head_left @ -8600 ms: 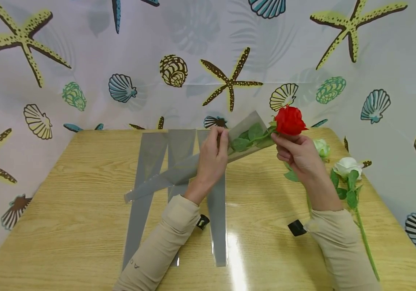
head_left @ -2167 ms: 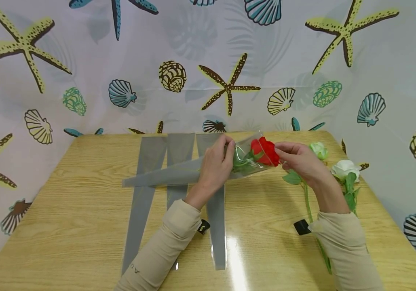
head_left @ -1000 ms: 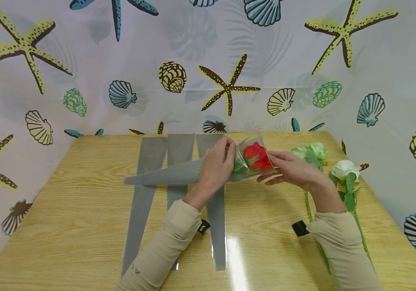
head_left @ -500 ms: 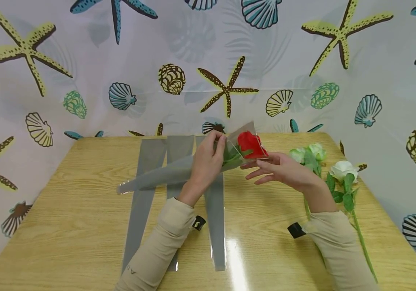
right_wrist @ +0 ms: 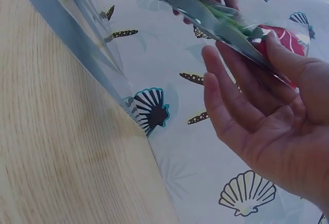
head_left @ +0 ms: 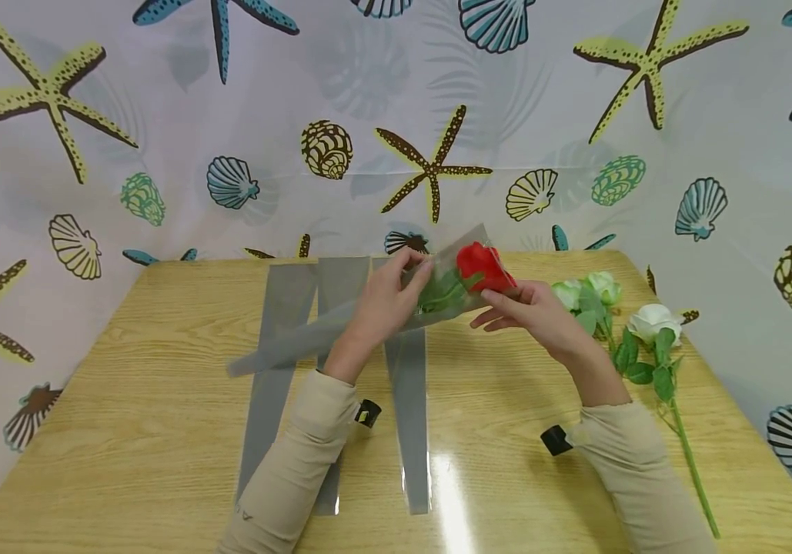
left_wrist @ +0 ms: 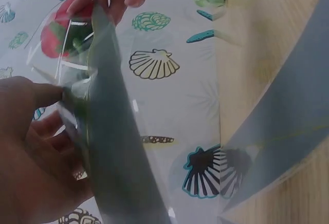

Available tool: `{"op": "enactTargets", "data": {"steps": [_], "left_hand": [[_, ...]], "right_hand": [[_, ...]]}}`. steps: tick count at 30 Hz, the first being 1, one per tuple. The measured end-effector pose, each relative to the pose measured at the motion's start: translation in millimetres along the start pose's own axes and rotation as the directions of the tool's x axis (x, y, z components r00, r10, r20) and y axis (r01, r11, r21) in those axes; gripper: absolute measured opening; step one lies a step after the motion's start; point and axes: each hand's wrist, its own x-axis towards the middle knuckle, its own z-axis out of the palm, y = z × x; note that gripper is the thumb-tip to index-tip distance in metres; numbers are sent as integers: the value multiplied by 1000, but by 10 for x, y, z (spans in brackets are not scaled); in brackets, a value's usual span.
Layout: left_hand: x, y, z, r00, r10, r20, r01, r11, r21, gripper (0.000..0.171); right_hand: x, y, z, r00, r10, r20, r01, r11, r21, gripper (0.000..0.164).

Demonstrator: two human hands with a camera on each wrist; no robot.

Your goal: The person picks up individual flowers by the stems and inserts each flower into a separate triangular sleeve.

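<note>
A red rose [head_left: 480, 268] with green leaves lies inside a long, tapering clear flower sleeve [head_left: 299, 338], held tilted above the table, its wide end up at the right. The left hand [head_left: 385, 296] pinches the sleeve partway along, below the bloom. Beside the bloom, the right hand [head_left: 541, 317] has its thumb on top of the sleeve and its fingers beneath, gripping the lower edge. In the right wrist view the right hand's other fingers [right_wrist: 226, 100] spread loosely under the sleeve. The left wrist view shows the bloom [left_wrist: 61, 34] behind shiny film.
Several flat sleeves [head_left: 409, 415] lie side by side on the wooden table [head_left: 125, 400], under the held one. At the right lie a white rose [head_left: 655, 323] and greenish-white roses [head_left: 603, 288] with long stems. A patterned cloth [head_left: 264, 92] hangs behind the table.
The rose's bloom, earlier outside the sleeve's mouth, is now inside it. The right hand went from the mouth's edge to loosely spread fingers, then thumb over the sleeve. The narrow end dipped.
</note>
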Motion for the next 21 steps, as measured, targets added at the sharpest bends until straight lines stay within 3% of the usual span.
{"op": "enactTargets", "data": {"steps": [4,10,13,16,19,21], "left_hand": [[41,-85,-145,997,-33,76,36,998,-45,22],[51,-91,-242,997,-4,73,12,994,-107,21],[54,-82,-236,999,-3,44,9,992,-124,21],[60,-83,-222,1000,-10,17,12,989,-151,21],[60,-85,-215,1000,-14,-3,14,986,-168,21],[57,-83,-211,1000,-20,-12,18,985,-174,21]], "right_hand": [[5,0,-11,998,-4,-62,4,1000,-3,44],[15,-19,19,985,-45,-169,57,996,67,45],[36,-29,67,951,-113,-286,139,988,73,54],[43,-51,123,894,-202,-399,211,977,-22,61],[40,-78,175,850,-280,-447,232,959,-160,57],[37,-91,200,836,-307,-456,224,948,-228,53]]}}
